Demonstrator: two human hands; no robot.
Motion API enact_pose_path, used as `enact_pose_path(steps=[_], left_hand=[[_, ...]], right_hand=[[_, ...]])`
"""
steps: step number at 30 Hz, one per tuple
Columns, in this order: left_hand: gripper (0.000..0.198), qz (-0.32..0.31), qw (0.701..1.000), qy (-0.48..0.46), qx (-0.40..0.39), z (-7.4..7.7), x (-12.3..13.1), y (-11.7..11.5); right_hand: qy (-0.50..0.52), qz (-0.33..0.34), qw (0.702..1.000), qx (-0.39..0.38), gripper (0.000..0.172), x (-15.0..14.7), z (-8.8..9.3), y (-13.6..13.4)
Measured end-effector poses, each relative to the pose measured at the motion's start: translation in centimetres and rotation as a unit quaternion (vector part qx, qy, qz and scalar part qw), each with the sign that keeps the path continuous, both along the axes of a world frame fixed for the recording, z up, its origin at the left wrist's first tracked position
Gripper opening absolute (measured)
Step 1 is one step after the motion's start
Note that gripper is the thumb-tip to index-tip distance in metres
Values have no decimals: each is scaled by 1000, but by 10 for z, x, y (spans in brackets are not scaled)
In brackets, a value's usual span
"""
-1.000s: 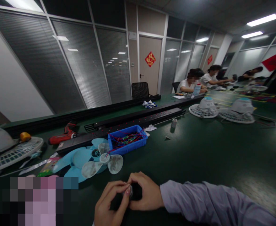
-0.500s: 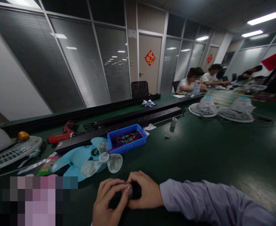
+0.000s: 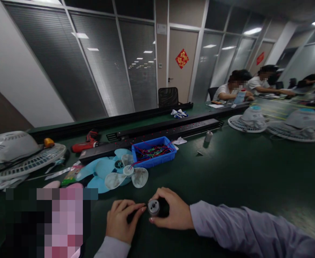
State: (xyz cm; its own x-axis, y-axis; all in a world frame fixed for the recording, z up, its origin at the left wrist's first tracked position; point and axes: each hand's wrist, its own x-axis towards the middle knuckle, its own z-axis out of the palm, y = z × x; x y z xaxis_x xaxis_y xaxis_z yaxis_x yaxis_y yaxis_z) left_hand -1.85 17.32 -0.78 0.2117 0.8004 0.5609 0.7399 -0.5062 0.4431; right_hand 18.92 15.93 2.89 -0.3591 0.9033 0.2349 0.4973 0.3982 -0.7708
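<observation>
The small cylindrical motor (image 3: 154, 208) sits at the near side of the green table (image 3: 243, 179), to the near right of the grey-white propeller (image 3: 128, 170). The right hand (image 3: 175, 211) grips its casing between thumb and fingers, from the right. The left hand (image 3: 125, 218) has thumb and forefinger pinched together just left of the motor; whether a tiny part is between them, I cannot tell. The metal-looking can should be stiff and fairly heavy for its size, perhaps slightly slippery; the curved side wall is the place to hold, sparing the end's hub and holes. That end face points up toward the viewer, so the long axis runs roughly upright; whether its base touches the tabletop is hidden.
</observation>
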Motion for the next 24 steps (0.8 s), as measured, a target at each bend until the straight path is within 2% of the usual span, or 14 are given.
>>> enact_pose_path(steps=[4,7,10,13,15,18,24], left_hand=[[39,-17,999,35,-8,-3,-1,1],[37,-30,999,15,-14,-2,0,2],[26,-33,999,-44,-4,6,1,3],[11,-64,992,-95,57,18,7,3],[9,-100,985,-114,82,26,15,0],[9,-133,982,-114,75,33,24,-5],[9,-142,982,-99,75,36,28,-8]], right_hand=[[10,-1,1000,-1,33,0,2,-1],[11,0,1000,-1,32,0,2,-1],[9,-3,1000,3,33,0,0,0],[6,0,1000,6,33,1,-2,0],[2,2,1000,9,33,1,-3,1],[3,5,1000,13,33,1,-4,2],[10,5,1000,17,30,0,-5,2]])
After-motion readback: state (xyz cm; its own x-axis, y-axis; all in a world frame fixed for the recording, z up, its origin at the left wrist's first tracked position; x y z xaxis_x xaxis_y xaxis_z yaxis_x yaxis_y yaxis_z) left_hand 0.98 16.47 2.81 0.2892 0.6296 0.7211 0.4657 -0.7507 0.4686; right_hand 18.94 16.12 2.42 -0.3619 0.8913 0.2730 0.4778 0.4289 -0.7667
